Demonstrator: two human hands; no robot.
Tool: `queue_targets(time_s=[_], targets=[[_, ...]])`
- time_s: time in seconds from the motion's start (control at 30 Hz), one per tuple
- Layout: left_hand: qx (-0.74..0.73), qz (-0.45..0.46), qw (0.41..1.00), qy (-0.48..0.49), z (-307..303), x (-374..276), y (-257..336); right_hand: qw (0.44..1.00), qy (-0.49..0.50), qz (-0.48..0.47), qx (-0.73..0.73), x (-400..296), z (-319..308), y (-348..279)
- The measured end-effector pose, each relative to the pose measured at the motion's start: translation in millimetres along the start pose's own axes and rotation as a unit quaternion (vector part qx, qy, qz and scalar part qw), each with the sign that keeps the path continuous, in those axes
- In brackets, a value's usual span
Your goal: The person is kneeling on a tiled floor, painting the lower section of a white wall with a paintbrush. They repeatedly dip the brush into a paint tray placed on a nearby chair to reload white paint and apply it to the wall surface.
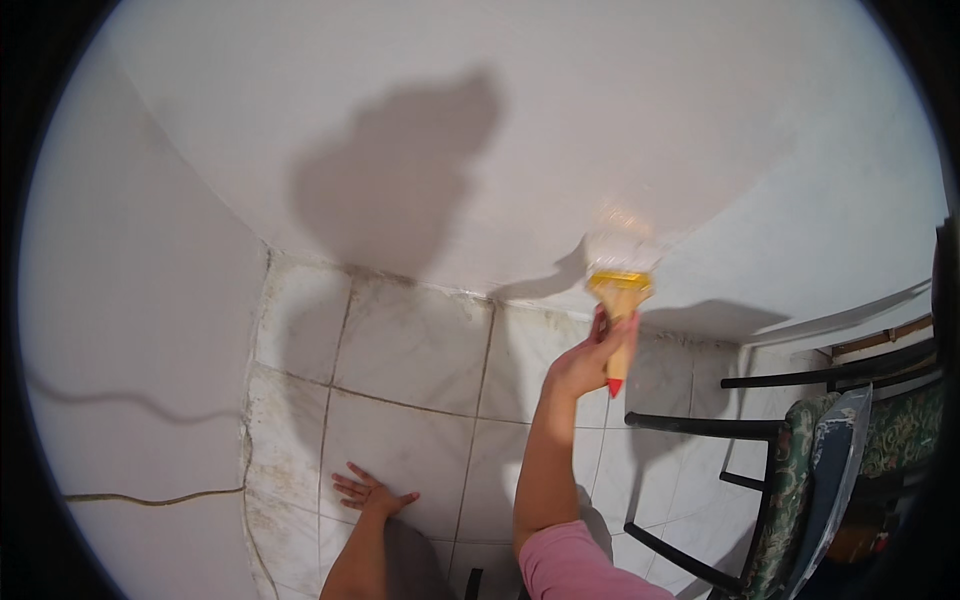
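My right hand point(589, 360) is closed around the wooden handle of a wide paintbrush point(621, 289), which has a yellow band and a red handle tip. The blurred bristles lie against the lower part of the wall point(525, 202), just above the floor edge. Whitish and pinkish areas of the wall meet near the brush. My left hand point(369, 495) rests with fingers spread on the tiled floor point(405, 442) and holds nothing.
At right stands a black-framed chair with green patterned upholstery point(780, 495), with a paint-marked tray or sheet point(832, 465) on it. A cable point(157, 501) runs along the left wall point(135, 300) and down by the floor. Shadows fall on wall and tiles.
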State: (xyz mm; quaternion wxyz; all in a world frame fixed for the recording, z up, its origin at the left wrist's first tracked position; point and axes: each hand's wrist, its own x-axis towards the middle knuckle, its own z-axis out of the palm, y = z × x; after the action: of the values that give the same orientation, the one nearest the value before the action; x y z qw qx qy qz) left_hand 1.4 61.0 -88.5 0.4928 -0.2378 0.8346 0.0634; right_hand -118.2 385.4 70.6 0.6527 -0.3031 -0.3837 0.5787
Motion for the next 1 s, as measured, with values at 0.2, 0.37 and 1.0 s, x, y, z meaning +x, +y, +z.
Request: queue_targets(time_s=[0.2, 0.37, 1.0], targets=[[0.017, -0.008, 1.0, -0.014, -6, -9, 4, 0.986, 0.048, 0.138, -0.08, -16, -71, 42], [0.03, -0.013, 0.999, -0.011, -4, -7, 4, 0.989, 0.038, 0.123, -0.066, 10, -43, 3], [0.025, 0.015, 1.0, -0.009, -2, -8, -8, 0.993, 0.047, 0.101, -0.026, 22, 9, -65]])
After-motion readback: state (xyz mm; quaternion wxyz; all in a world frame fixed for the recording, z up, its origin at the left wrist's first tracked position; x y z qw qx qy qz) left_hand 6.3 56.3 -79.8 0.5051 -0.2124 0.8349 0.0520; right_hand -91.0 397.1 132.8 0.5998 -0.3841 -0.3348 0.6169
